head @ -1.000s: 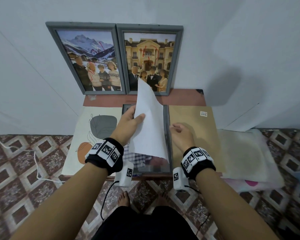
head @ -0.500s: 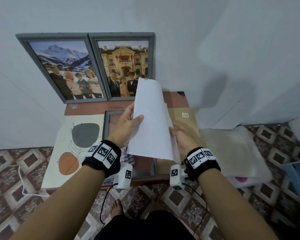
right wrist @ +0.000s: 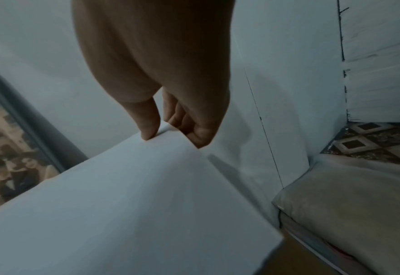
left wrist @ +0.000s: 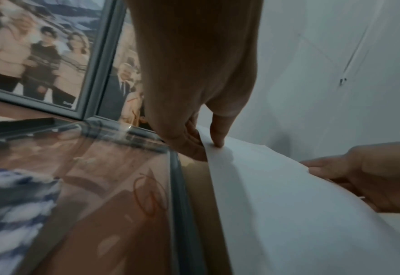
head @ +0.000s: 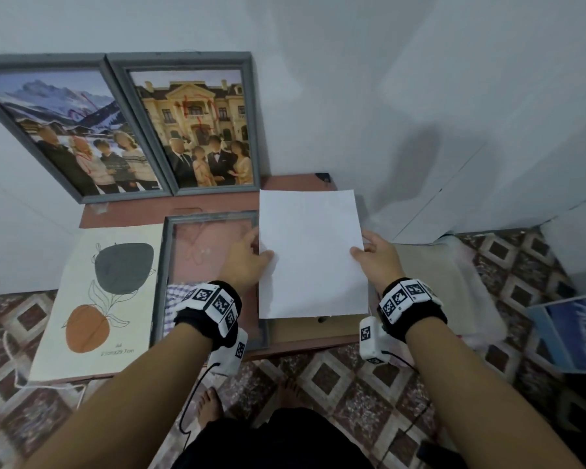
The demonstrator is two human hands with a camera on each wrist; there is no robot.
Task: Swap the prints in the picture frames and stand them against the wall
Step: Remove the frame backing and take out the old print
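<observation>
I hold a white sheet (head: 310, 252), blank side up, level over the brown backing board (head: 305, 328) on the right of the low table. My left hand (head: 251, 255) pinches its left edge, thumb on top (left wrist: 217, 137). My right hand (head: 374, 253) pinches the right edge (right wrist: 151, 135). An empty grey frame (head: 161, 275) with its glass lies flat on the table, left of the sheet. A beige print (head: 99, 299) with a grey and an orange shape lies further left. Two grey frames, one with a mountain photo (head: 71, 130) and one with a mansion photo (head: 197, 126), lean against the wall.
The low reddish table (head: 295, 182) stands against a white wall. A cushion in clear plastic (head: 460, 286) lies on the patterned floor to the right. A blue box (head: 575, 333) is at the far right. A white cable (head: 11, 360) trails on the left. My bare feet are under the table's front edge.
The sheet has swung from upright over the empty frame to level over the backing board on the right. My right hand took hold of its right edge.
</observation>
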